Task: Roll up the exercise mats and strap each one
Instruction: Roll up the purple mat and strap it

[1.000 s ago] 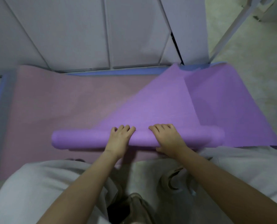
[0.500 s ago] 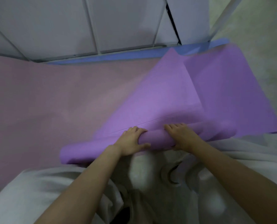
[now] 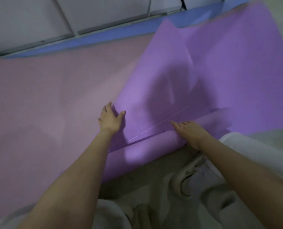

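Head view: left hand [image 3: 110, 120] and right hand [image 3: 189, 133] press flat-fingered on the purple mat [image 3: 154, 90], partly hidden behind forearms.

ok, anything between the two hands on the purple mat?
Head view: only bare purple mat between left hand and right hand, crossed by thin raised lines; the rolled part runs along its near edge. No strap there.

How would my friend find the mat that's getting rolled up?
Start at the grey wall panels, then come down past the blue mat to the big pink mat. Lying slantwise on it is the purple mat, the only one with a rolled end under the right hand.
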